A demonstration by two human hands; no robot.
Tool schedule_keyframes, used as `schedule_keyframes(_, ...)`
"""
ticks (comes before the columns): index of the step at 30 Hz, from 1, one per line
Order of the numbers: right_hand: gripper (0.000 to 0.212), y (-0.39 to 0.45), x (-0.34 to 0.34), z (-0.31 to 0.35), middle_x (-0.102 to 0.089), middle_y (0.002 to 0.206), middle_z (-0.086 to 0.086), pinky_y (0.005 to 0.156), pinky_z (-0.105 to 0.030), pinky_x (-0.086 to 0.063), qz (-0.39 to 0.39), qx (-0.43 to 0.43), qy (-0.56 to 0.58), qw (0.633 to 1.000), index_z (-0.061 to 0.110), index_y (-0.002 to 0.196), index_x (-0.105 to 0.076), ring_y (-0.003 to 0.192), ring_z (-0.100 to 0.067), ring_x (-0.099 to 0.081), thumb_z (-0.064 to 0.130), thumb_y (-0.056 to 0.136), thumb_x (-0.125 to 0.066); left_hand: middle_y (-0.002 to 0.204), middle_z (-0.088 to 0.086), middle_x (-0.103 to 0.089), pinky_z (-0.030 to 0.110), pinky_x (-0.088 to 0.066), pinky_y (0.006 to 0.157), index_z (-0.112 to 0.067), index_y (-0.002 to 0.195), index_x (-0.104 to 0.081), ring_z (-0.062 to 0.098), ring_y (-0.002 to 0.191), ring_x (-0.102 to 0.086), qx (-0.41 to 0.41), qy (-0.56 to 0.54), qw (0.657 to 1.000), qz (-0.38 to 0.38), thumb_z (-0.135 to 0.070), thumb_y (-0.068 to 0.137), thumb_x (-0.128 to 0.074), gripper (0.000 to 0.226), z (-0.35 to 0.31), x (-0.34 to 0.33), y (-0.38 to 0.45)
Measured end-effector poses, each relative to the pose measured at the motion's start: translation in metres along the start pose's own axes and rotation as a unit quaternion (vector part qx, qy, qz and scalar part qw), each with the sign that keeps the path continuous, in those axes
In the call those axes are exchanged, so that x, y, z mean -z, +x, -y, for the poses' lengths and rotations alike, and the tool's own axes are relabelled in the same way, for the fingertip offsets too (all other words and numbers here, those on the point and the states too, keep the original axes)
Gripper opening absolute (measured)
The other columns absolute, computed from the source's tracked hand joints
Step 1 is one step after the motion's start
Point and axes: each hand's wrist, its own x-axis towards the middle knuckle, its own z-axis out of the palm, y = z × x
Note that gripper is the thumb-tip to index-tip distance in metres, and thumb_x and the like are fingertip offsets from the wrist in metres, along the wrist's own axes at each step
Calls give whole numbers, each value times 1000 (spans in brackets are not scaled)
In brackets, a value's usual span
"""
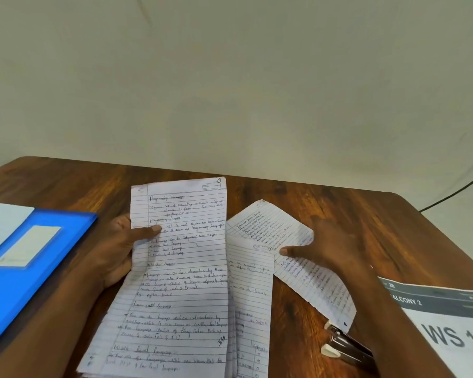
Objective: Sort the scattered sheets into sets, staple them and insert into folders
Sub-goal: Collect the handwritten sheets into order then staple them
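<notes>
Left hand (118,241) gripping sheets (175,268) (perhaps several)

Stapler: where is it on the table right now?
In the head view the stapler lies on the wooden table at lower right, partly hidden under the right forearm, between the slanted handwritten sheet and the printed "WS 14" sign.

The stapler (344,345) at lower right is half hidden by the right forearm. The printed sign (445,323) and blue folder (33,268) are cut off by the frame's edges; the handwriting is unreadable.
</notes>
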Motion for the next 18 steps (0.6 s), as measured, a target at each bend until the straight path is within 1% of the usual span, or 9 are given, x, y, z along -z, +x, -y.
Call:
schedule_keyframes(2, 88, 4, 2, -9, -66, 121, 6, 88, -40, -58, 9, -17, 34, 999, 29, 127, -56, 94, -13, -62, 75, 58, -86, 121, 22, -74, 37, -65, 72, -1, 125, -68, 33, 103, -76, 3, -3, 1000, 3, -30, 22, -109, 114, -1, -1, -1)
schedule_keyframes(4, 82, 7, 4, -17, -68, 114, 6, 80, -33, -59, 18, -33, 70, 997, 29, 119, -60, 87, -10, -62, 70, 55, -91, 121, 23, -74, 37, -65, 72, -1, 124, -68, 34, 102, -77, 3, -4, 1000, 2, -30, 22, -109, 114, -1, -2, -1)
schedule_keyframes(6, 76, 10, 2, -23, -68, 108, 6, 76, -31, -57, 20, -44, 98, 994, 31, 108, -60, 85, -10, -62, 69, 51, -93, 122, 23, -73, 37, -66, 72, 0, 125, -68, 34, 102, -77, 4, -1, 1000, 2, -30, 22, -109, 115, -2, -3, -1)
schedule_keyframes(7, 76, 11, 0, -24, -67, 107, 7, 79, -34, -58, 16, -45, 102, 994, 33, 105, -59, 87, -11, -62, 71, 49, -93, 122, 24, -73, 37, -66, 72, 0, 125, -68, 34, 102, -77, 4, 1, 1000, 2, -31, 22, -109, 115, -2, -3, -2)
schedule_keyframes(10, 73, 15, -4, -25, -65, 97, 11, 94, -50, -57, 0, -44, 100, 994, 35, 93, -56, 89, -14, -64, 77, 44, -90, 120, 22, -74, 36, -65, 70, -1, 124, -68, 33, 101, -77, 3, 5, 1000, -1, -31, 19, -109, 117, -4, -6, -3)
schedule_keyframes(11, 71, 14, -2, -24, -64, 93, 12, 94, -50, -57, 1, -44, 105, 993, 35, 91, -55, 87, -13, -65, 75, 46, -91, 120, 21, -75, 36, -65, 70, -2, 124, -68, 32, 100, -77, 2, 6, 1000, -1, -32, 18, -109, 117, -4, -7, -4)
schedule_keyframes(13, 65, 14, 0, -26, -64, 90, 12, 80, -38, -58, 12, -44, 122, 991, 32, 92, -57, 81, -12, -65, 66, 52, -95, 119, 21, -75, 36, -65, 70, -3, 122, -69, 32, 100, -77, 2, 2, 1000, -3, -32, 17, -108, 116, -4, -7, -5)
schedule_keyframes(15, 58, 15, 0, -29, -66, 91, 10, 64, -28, -50, 17, -42, 144, 988, 29, 93, -60, 80, -11, -65, 57, 57, -97, 120, 21, -74, 37, -66, 71, -3, 123, -69, 33, 101, -77, 4, -1, 1000, -6, -31, 17, -108, 116, -4, -7, -5)
schedule_keyframes(18, 40, 18, -2, -32, -70, 88, 3, 60, -25, -47, -4, -49, 174, 983, 22, 90, -66, 76, -14, -68, 44, 71, -94, 122, 22, -74, 38, -66, 71, -3, 125, -68, 33, 102, -77, 9, -2, 1000, -13, -31, 18, -109, 118, -5, -8, -5)
